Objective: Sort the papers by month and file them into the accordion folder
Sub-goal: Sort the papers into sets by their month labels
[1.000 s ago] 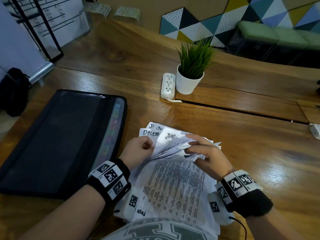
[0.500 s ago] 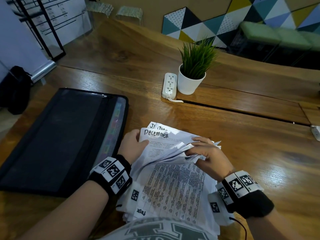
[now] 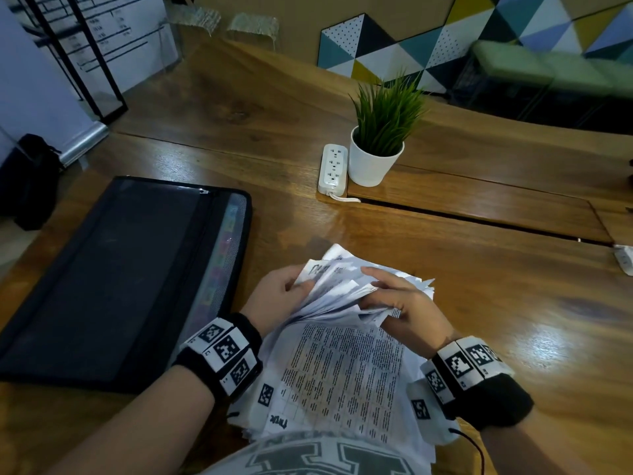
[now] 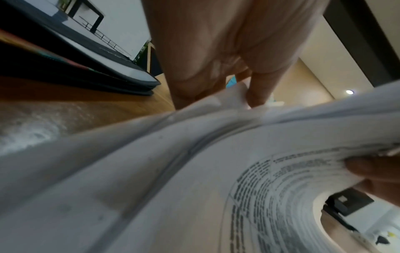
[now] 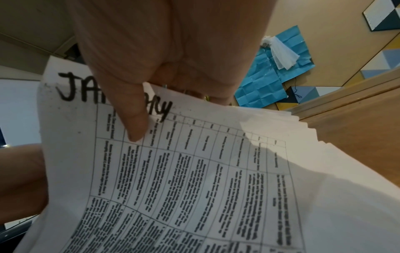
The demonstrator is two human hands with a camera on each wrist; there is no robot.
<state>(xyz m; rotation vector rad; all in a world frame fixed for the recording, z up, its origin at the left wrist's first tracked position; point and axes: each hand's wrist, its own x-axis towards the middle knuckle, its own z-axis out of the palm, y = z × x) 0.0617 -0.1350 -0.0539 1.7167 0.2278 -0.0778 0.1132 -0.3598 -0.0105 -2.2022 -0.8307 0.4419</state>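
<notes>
A thick stack of printed papers (image 3: 342,365) lies at the table's near edge, its far ends lifted and fanned. My left hand (image 3: 284,293) pinches the left corners of the raised sheets (image 4: 227,101). My right hand (image 3: 387,296) grips the right side of the fan; its thumb (image 5: 134,119) presses on a sheet headed "January" (image 5: 194,171). The black accordion folder (image 3: 113,279) lies flat to the left, coloured tabs showing along its right edge. Its dark edge (image 4: 75,71) shows in the left wrist view.
A white potted plant (image 3: 376,149) and a white power strip (image 3: 333,169) stand at mid-table beyond the papers. A small white object (image 3: 625,258) lies at the right edge. The wooden table (image 3: 496,303) stretches bare to the right.
The "December" sheet that was raised half a second ago has been turned over; both hands keep leafing through the fanned far ends of the stack. The folder has not moved.
</notes>
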